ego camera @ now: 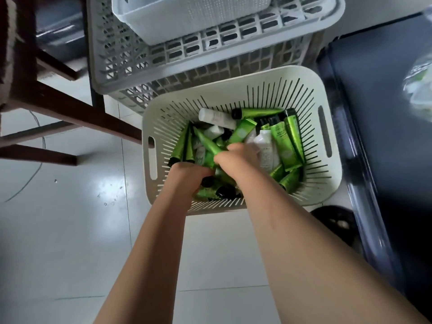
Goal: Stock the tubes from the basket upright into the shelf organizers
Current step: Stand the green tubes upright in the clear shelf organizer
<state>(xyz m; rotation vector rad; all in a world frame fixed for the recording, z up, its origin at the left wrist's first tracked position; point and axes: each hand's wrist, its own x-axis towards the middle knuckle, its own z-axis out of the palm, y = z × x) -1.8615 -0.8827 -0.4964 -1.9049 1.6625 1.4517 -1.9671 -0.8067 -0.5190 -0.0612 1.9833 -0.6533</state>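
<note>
Two hands inside the slotted cream plastic basket (233,78): right hand (236,157) grips a glossy green tube (207,142), left hand (189,170) can't tell, labels too blurry.

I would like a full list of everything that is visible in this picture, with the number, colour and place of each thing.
basket: one, off-white, slotted, on the floor, centre
green tubes: many, green with black caps, lying heaped in the basket
white bottles: a few, white, among the tubes
crates: two, it seems, grey, stacked behind the basket
bin: one, white, on top of the crates
wooden frame: one, dark brown, left
cable: one, dark, on the floor, left
container: one, dark, right of the basket
wheel: one, black, near the basket's right corner
left hand: fingers down among the tubes, grip hidden
right hand: grips one green tube
</note>
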